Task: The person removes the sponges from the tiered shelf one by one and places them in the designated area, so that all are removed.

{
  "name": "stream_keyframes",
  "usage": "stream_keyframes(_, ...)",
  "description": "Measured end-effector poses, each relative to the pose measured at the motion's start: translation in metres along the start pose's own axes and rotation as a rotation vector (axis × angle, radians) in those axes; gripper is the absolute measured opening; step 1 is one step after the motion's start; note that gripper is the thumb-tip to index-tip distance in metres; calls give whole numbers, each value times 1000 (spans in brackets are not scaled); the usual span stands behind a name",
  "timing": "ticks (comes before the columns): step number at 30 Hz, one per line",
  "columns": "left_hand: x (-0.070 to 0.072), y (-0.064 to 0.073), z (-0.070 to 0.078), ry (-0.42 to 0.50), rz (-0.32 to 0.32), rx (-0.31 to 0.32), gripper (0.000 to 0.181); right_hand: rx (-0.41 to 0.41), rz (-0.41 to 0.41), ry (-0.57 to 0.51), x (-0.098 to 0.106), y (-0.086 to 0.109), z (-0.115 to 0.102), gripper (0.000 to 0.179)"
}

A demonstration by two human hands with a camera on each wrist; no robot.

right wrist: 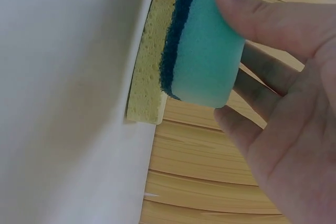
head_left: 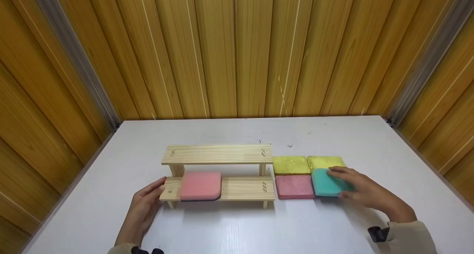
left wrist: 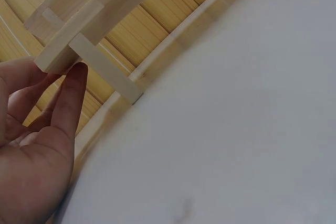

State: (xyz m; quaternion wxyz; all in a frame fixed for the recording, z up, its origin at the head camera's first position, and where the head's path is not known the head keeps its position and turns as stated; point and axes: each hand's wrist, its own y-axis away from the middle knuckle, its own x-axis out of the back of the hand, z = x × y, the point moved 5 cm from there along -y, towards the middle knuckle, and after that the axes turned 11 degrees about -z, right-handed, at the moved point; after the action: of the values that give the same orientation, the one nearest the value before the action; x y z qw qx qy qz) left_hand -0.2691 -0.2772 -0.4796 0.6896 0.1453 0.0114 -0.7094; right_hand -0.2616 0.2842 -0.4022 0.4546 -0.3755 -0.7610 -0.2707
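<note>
At the left end of a two-tier wooden stand (head_left: 244, 189), my left hand (head_left: 145, 206) pinches the edge of the lower board. A pink sponge (head_left: 200, 185) with a dark underside lies on that lower board. My right hand (head_left: 364, 191) holds a teal sponge (head_left: 327, 183), thumb on the near side and fingers on the far side. In the right wrist view, the dark blue scouring layer (right wrist: 178, 35) of the teal sponge faces down toward the table. The teal sponge partly covers a yellow sponge (head_left: 326, 161) in the head view.
Right of the stand lie another yellow sponge (head_left: 290, 165) and a flat pink sponge (head_left: 295, 187), side by side on the white table (head_left: 237, 228). Yellow wood-look panels (head_left: 237, 54) wall the table at the back and sides. The stand's upper board (head_left: 218, 154) rises behind the lower one.
</note>
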Motion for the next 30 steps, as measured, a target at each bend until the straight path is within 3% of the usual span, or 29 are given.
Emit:
stream_keyframes(8, 1, -1, 1, -4, 1, 5, 52, -25, -3, -5, -1, 2, 6, 63)
stream_keyframes(20, 1, -1, -3, -4, 8, 27, 55, -135, -64, -61, -5, 2, 14, 62)
stream_keyframes(30, 2, -2, -2, -8, 17, 11, 51, -144, -88, -86, -11, -1, 18, 63)
